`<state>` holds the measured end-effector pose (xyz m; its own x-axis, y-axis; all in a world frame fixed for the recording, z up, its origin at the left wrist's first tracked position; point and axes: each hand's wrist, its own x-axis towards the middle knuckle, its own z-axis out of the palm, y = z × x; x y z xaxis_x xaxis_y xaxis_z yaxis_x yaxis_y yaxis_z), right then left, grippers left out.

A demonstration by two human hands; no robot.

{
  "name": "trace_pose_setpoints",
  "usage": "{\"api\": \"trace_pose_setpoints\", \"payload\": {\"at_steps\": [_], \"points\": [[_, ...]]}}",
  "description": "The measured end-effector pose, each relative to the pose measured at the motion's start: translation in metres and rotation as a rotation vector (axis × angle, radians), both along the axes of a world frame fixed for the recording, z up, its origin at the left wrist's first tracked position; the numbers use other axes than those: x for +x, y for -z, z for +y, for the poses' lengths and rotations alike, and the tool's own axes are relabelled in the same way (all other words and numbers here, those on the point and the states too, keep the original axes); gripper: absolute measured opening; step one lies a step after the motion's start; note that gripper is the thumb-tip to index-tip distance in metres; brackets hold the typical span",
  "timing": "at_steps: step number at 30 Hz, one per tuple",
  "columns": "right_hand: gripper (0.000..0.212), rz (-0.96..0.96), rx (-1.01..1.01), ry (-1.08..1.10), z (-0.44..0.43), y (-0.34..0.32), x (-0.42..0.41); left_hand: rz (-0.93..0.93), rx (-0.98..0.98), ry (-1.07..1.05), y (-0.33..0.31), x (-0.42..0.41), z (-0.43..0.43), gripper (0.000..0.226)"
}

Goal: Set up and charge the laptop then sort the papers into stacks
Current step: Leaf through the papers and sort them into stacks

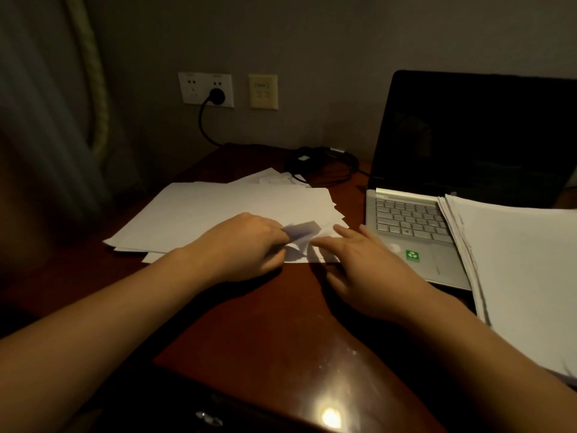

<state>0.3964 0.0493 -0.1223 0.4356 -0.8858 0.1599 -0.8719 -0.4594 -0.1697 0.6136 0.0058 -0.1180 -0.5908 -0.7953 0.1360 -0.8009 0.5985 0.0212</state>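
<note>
Nearest me, the left hand [246,245] pinches a lifted sheet [301,237], and the right hand [365,264] lies flat-fingered beside it. The laptop [415,226] is open and the charger plug [216,95] is in. One stack [515,260] is built; the loose papers [218,210] remain unsorted.

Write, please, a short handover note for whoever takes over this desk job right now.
Left hand: pinches the lifted corner of a sheet at the near edge of the loose pile.
Right hand: fingers straight, resting on the pile's near right corner.
Laptop: open on the desk, screen dark.
Plug: in the wall socket; adapter lies behind the pile. Whether its cable reaches the laptop cannot be told.
Done: one stack on the right, overlapping the laptop.
Left: sort the loose pile; check the charging.
</note>
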Motion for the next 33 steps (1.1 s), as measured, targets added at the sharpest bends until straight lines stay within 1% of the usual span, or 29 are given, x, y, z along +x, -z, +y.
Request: {"api": "trace_pose_setpoints", "payload": {"at_steps": [2, 4, 5, 6, 9, 10, 11, 12, 14, 15, 16, 17, 19, 20, 21, 22, 24, 25, 27, 29, 31, 33], "points": [[0.028, -0.107, -0.132, 0.009, 0.0, -0.004, 0.0, 0.087, -0.018, -0.04, 0.001, 0.001, -0.001, 0.024], [0.019, -0.346, -0.215, 0.05, 0.002, -0.008, 0.002, 0.207, -0.093, -0.109, 0.001, 0.0, -0.001, 0.023], [0.018, -0.465, -0.202, 0.069, 0.004, -0.008, 0.003, 0.291, -0.133, -0.155, 0.0, -0.003, -0.001, 0.022], [0.018, -0.543, -0.171, 0.082, 0.005, -0.008, 0.006, 0.388, -0.156, -0.199, -0.001, -0.007, 0.001, 0.02], [0.023, -0.633, -0.072, 0.106, 0.006, 0.0, 0.013, 0.649, -0.122, -0.262, -0.006, -0.026, 0.007, 0.017], [0.033, -0.674, -0.022, 0.118, 0.004, 0.003, 0.014, 0.729, -0.084, -0.26, -0.007, -0.034, 0.01, 0.016], [0.047, -0.728, 0.041, 0.115, 0.003, 0.005, 0.015, 0.815, -0.035, -0.246, -0.008, -0.042, 0.012, 0.016], [0.06, -0.789, 0.107, 0.095, 0.001, 0.007, 0.015, 0.921, 0.036, -0.222, -0.01, -0.05, 0.014, 0.021], [0.071, -0.871, 0.195, 0.033, -0.002, 0.01, 0.015, 1.136, 0.246, -0.14, -0.015, -0.064, 0.019, 0.042], [0.074, -0.895, 0.2, 0.023, -0.003, 0.009, 0.014, 1.189, 0.348, -0.078, -0.017, -0.07, 0.02, 0.049], [0.075, -0.92, 0.18, 0.033, -0.005, 0.01, 0.013, 1.207, 0.422, -0.014, -0.018, -0.075, 0.02, 0.055], [0.072, -0.946, 0.138, 0.063, -0.006, 0.009, 0.011, 1.206, 0.475, 0.042, -0.02, -0.078, 0.02, 0.057], [0.053, -1.023, 0.053, 0.173, -0.009, 0.007, 0.005, 1.177, 0.542, 0.102, -0.018, -0.081, 0.02, 0.056], [0.043, -1.068, 0.032, 0.233, -0.011, 0.005, 0.002, 1.156, 0.548, 0.099, -0.018, -0.081, 0.018, 0.054], [0.036, -1.121, 0.033, 0.28, -0.013, 0.003, -0.002, 1.118, 0.518, 0.065, -0.018, -0.08, 0.015, 0.051], [0.033, -1.184, 0.041, 0.32, -0.015, 0.001, -0.006, 1.053, 0.457, 0.008, -0.017, -0.077, 0.01, 0.05], [0.032, -1.289, 0.064, 0.366, -0.019, -0.007, -0.014, 0.896, 0.338, -0.197, -0.017, -0.064, -0.004, 0.051], [0.033, -1.317, 0.069, 0.376, -0.02, -0.012, -0.017, 0.864, 0.31, -0.301, -0.017, -0.055, -0.011, 0.052], [0.031, -1.373, 0.069, 0.374, -0.023, -0.02, -0.026, 0.905, 0.3, -0.404, -0.017, -0.038, -0.021, 0.051], [0.025, -1.46, 0.075, 0.353, -0.026, -0.026, -0.035, 1.023, 0.343, -0.478, -0.019, -0.024, -0.023, 0.047], [0.02, -1.562, 0.093, 0.316, -0.028, -0.029, -0.041, 1.079, 0.449, -0.489, -0.026, -0.011, -0.021, 0.033], [0.019, -1.597, 0.1, 0.278, -0.03, -0.031, -0.048, 1.136, 0.601, -0.44, -0.031, -0.006, -0.018, 0.022]]}}
